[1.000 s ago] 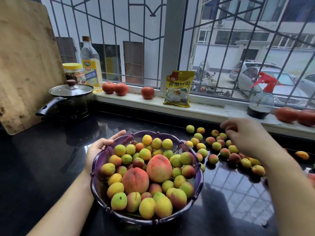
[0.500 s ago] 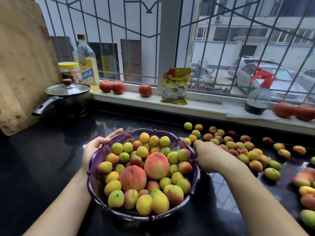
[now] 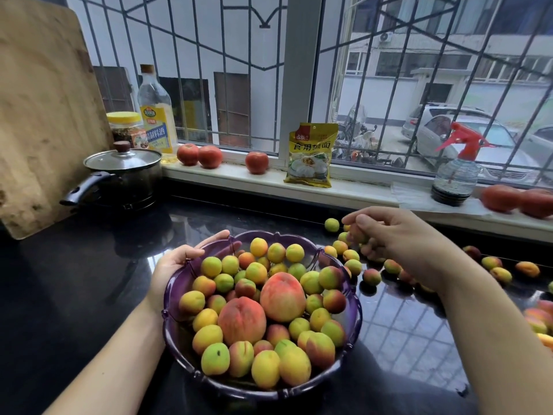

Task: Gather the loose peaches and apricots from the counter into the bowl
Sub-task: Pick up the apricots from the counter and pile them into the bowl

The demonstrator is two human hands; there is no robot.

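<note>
The left hand (image 3: 176, 262) is gripping the purple bowl (image 3: 179, 336) by its rim — the right hand (image 3: 398, 235) is hovering over loose apricots (image 3: 371, 277) on the surface (image 3: 74, 280), fingers curled around one.

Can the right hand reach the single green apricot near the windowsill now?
Probably yes: the right hand hovers just beside the green apricot, with only open counter between them, though its fingers already grip fruit.
</note>
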